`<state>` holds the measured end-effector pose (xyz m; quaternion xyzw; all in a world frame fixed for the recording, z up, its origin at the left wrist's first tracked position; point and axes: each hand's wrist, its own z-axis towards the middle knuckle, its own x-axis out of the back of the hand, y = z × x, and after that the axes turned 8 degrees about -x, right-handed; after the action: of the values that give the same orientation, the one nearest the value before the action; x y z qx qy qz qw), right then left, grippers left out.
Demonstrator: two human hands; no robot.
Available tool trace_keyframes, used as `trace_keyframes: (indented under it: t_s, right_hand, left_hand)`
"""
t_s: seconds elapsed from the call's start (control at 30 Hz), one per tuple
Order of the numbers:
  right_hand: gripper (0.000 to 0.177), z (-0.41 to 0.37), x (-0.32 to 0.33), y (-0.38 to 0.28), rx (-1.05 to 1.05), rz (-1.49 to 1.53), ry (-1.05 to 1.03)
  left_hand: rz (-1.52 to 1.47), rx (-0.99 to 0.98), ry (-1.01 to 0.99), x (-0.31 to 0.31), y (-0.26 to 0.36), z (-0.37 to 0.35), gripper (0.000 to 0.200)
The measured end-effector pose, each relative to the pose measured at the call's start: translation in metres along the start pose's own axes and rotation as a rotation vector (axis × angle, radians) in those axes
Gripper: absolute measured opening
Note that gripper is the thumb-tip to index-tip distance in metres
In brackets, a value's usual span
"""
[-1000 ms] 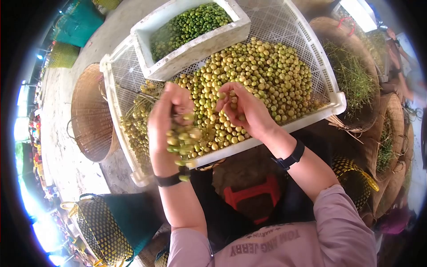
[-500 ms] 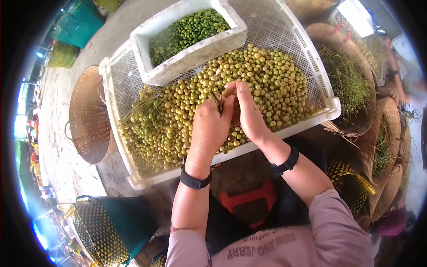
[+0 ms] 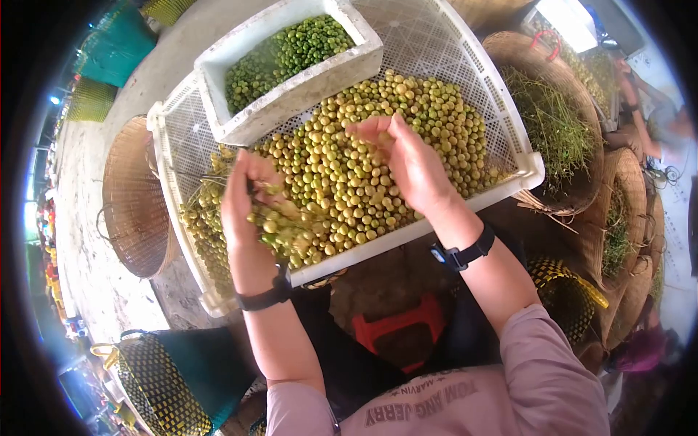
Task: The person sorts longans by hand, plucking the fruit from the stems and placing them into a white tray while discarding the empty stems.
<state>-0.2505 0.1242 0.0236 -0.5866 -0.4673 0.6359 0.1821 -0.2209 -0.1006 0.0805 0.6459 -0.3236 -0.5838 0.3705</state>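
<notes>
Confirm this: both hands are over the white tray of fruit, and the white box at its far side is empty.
The white box is not empty: the head view shows green fruit in it. The left hand and right hand are over the white tray, as stated.

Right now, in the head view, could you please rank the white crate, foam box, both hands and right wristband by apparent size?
1. White crate
2. Foam box
3. Left hand and right hand: they look about alike, and the left is blurred, so unranked
4. Right wristband
</notes>
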Motion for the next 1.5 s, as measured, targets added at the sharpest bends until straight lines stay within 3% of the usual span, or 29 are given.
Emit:
trace_keyframes:
  t_s: [0.03,0.07,0.1,0.13,0.2,0.33,0.37,0.47,0.6,0.73,0.8,0.93,1.0,1.07,1.13,1.27,1.37,1.4,1.5]
  right_hand:
    - [0.046,0.001,0.006,-0.004,0.096,-0.217,0.045]
    - [0.049,0.001,0.013,-0.01,0.194,-0.435,0.085]
    - [0.036,-0.002,0.016,-0.017,0.195,-0.556,0.18]
    - [0.036,-0.004,0.022,-0.017,0.188,-0.563,0.178]
    - [0.02,-0.006,0.032,-0.012,0.352,-1.241,0.337]
    - [0.038,-0.019,0.021,0.006,0.359,-1.709,0.241]
    - [0.044,-0.021,0.014,0.009,0.337,-1.748,0.146]
    - [0.037,-0.025,0.003,0.034,0.419,-1.821,-0.033]
    - [0.03,-0.013,0.003,0.038,0.41,-1.939,-0.012]
    - [0.027,0.008,0.015,0.013,0.364,-2.066,0.08]
    - [0.026,0.016,0.032,0.003,0.234,-2.109,0.217]
    - [0.027,0.029,0.068,-0.02,0.292,-2.181,0.384]
    - [0.03,0.027,0.056,-0.037,0.266,-2.181,0.513]
    - [0.035,0.028,0.035,-0.038,0.244,-2.187,0.509]
    - [0.038,0.034,0.013,-0.031,0.039,-2.093,0.255]
    - [0.035,0.043,-0.028,0.016,-0.144,-1.93,0.212]
    - [0.037,0.048,-0.044,0.041,-0.038,-1.938,0.087]
    - [0.037,0.044,-0.059,0.043,-0.139,-1.827,0.073]
    - [0.039,0.029,-0.062,0.06,0.049,-1.92,-0.049]
  left_hand:
    - [0.033,-0.029,0.117,0.002,0.002,-0.007,0.032]
    - [-0.1,-0.033,0.096,0.01,0.006,-0.002,0.031]
    - [-0.138,-0.04,0.125,0.017,0.009,-0.005,0.031]
    - [-0.176,-0.047,0.154,0.024,0.013,-0.008,0.03]
    - [-0.388,0.002,0.113,0.044,0.022,-0.009,0.029]
    - [-0.478,0.005,0.022,0.073,0.035,-0.019,0.026]
    - [-0.484,-0.004,0.017,0.078,0.038,-0.021,0.027]
    - [-0.547,0.01,0.048,0.094,0.044,-0.025,0.024]
    - [-0.579,-0.031,0.017,0.105,0.051,-0.033,0.023]
    - [-0.588,-0.062,-0.002,0.115,0.057,-0.039,0.022]
    - [-0.63,-0.07,-0.017,0.119,0.059,-0.042,0.022]
    - [-0.663,-0.077,-0.009,0.126,0.063,-0.045,0.021]
    - [-0.677,-0.084,-0.042,0.131,0.064,-0.044,0.021]
    - [-0.685,-0.078,-0.054,0.136,0.065,-0.043,0.021]
    - [-0.693,-0.079,-0.072,0.138,0.065,-0.041,0.021]
    - [-0.712,-0.071,-0.066,0.135,0.063,-0.043,0.023]
    - [-0.726,-0.057,-0.077,0.133,0.062,-0.042,0.026]
    - [-0.73,-0.049,-0.076,0.131,0.062,-0.041,0.026]
    - [-0.741,-0.028,-0.083,0.124,0.061,-0.037,0.025]
